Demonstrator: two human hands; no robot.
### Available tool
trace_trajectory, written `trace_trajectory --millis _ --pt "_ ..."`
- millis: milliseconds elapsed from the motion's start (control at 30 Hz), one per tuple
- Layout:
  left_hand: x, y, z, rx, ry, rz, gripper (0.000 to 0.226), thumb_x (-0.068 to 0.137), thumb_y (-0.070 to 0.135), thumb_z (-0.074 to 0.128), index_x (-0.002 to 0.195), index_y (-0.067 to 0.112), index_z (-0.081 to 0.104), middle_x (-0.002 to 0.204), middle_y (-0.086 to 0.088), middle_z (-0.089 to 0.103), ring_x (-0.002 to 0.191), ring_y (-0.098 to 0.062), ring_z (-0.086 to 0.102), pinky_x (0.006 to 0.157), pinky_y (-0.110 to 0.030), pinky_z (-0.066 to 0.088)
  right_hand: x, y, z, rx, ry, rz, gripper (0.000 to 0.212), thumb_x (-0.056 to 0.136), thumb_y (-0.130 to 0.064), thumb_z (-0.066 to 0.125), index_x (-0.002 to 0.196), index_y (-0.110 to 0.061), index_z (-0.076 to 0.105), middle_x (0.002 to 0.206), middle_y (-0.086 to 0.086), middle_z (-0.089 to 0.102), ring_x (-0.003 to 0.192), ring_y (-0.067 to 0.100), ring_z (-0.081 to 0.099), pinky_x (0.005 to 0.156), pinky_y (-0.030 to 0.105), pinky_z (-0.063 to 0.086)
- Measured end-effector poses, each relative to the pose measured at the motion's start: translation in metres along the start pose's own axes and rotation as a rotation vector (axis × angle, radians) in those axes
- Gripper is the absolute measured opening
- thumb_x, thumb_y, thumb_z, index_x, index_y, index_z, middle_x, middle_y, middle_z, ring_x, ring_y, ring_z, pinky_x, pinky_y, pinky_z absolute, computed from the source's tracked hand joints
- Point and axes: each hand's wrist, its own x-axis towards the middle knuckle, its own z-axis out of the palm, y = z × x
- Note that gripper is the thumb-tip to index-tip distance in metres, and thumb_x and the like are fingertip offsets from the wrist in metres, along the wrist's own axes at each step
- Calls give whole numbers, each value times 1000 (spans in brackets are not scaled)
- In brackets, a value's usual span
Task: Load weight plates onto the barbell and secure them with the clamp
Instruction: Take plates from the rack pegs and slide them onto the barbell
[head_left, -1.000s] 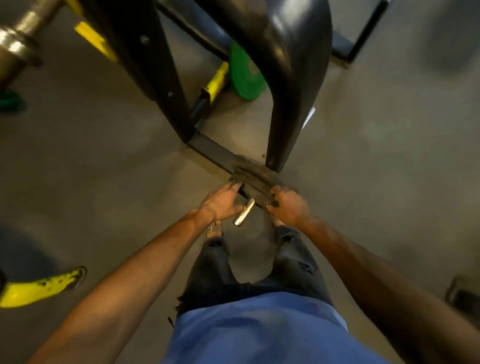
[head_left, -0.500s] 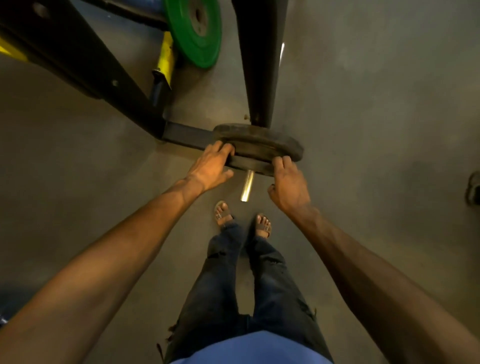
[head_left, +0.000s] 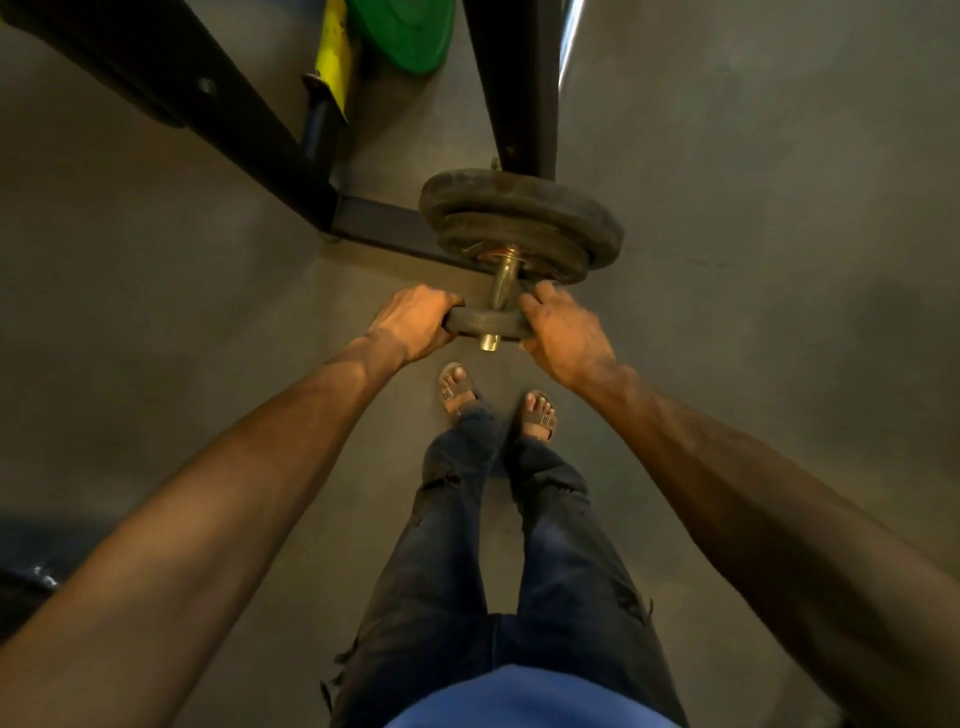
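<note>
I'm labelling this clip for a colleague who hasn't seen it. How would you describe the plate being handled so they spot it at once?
Find the black upright post; below it two large dark round weight plates sit on a metal barbell sleeve. Nearer the sleeve's tip is the small dark round weight plate, held between the left hand and right hand. It is much the smallest and stands apart from the other two.

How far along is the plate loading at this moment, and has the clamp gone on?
Done: two dark plates already sit stacked on the bar sleeve. In hand: the left hand and right hand grip a smaller plate threaded onto the sleeve's end, a gap short of the stack. Left: push it flush and fit the clamp, which isn't visible.
</note>
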Motion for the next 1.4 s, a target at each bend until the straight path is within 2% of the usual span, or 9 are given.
trace_trajectory --millis 167,300,433,633,733,833,933,1133,1400 --pt "-57 -2 -9 -10 -151 -26 21 86 32 70 106 25 70 100 -6 73 95 -30 70 79 -40 55 -40 -25 -1 36 -135 -91 50 88 -35 75 130 -16 57 121 6 54 114 29 57 88 46 55" --pt "-149 -9 -15 -125 -127 -116 21 82 28 70 102 23 69 90 -3 71 86 -26 69 68 -34 49 -71 -69 -24 -1 -165 -243 48 90 -40 72 127 -14 59 123 7 57 121 29 55 91 46 54" --pt "-255 -17 -23 -247 101 -233 15 85 34 71 97 27 65 78 11 60 77 -17 63 64 -30 36 -99 -134 -58 -55 -135 -432 42 90 -44 71 120 -17 60 115 2 59 116 24 57 85 40 51" --pt "-385 -42 -41 -385 437 -433 24 82 42 75 93 27 60 76 13 59 77 -9 56 66 -33 44 -134 -249 -97 -114 -29 -682 41 86 -55 69 110 -22 63 104 -1 62 104 23 62 72 34 43" --pt "-441 -70 -46 -401 552 -446 27 82 44 75 90 26 57 74 12 59 76 -10 58 65 -35 44 -146 -313 -111 -157 31 -798 38 85 -56 69 103 -22 63 98 -1 61 101 23 62 66 31 31" --pt "-493 -102 -48 -402 650 -429 30 82 43 76 83 38 47 71 22 55 72 -2 49 60 -30 38 -154 -375 -109 -189 72 -882 37 84 -58 69 96 -23 60 89 -8 53 94 20 61 63 31 26" --pt "-539 -146 -49 -375 703 -408 31 82 44 76 84 42 45 73 24 54 74 1 50 62 -29 39 -157 -437 -96 -194 89 -915 37 84 -59 69 92 -26 56 85 -12 45 89 16 59 61 32 26" --pt "-602 -243 -60 -263 712 -343 27 82 46 72 94 29 55 88 13 64 88 -15 64 70 -39 50 -149 -540 -62 -150 137 -919 40 84 -62 68 88 -24 54 84 -12 47 85 16 58 59 34 32" --pt "-613 -341 -111 -213 656 -213 28 84 45 75 87 32 51 83 15 59 80 -7 57 69 -41 50 -118 -615 -56 -85 216 -851 39 82 -62 67 92 -25 60 84 -13 52 82 16 61 59 34 39"
